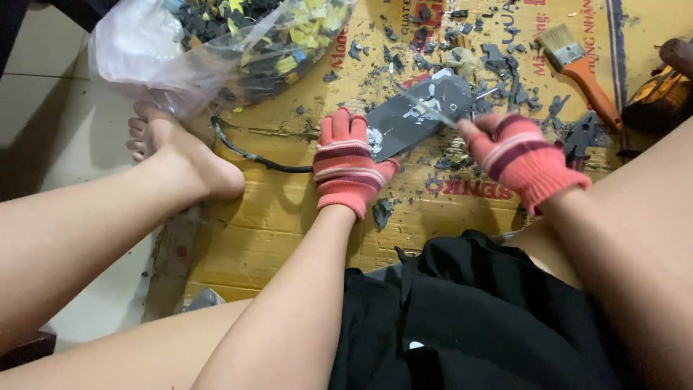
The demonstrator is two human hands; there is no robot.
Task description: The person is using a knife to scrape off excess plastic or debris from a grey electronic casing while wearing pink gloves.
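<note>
**Desk:** What did the frame show, biggest things first?

**Photographer:** A person sat on the floor over a flattened yellow cardboard sheet (289, 224), bare legs on either side. Beyond the fingertips, up and to the left, a clear plastic bag (216, 43) bulged with black and yellow scrap pieces. A dark grey plastic panel (411, 115) lay on the cardboard directly between the two hands.

**Desk:** And the hands?

**Photographer:** Both wore pink striped knit gloves. The left hand (349, 162) pressed flat on the panel's near left end, fingers narrow and together, pinning it. The right hand (516, 155) was closed around a thin metal tool (426, 107), probably a blade or pick; its tip reached the panel's pale middle section.

**Desk:** How far along did the work look?

**Photographer:** Well under way, by my reading. Dark plastic chips (505, 65) littered the cardboard past the fingers, and the bag was already heavily loaded. But the panel was largely whole, with pale parts attached, so that piece appeared unfinished.

**Desk:** Anything smaller?

**Photographer:** An orange-handled paintbrush (581, 65) lay untouched beyond the right fingers, and a black cable (253, 153) curled just left of the left fingers, near a bare foot (180, 152).
</note>
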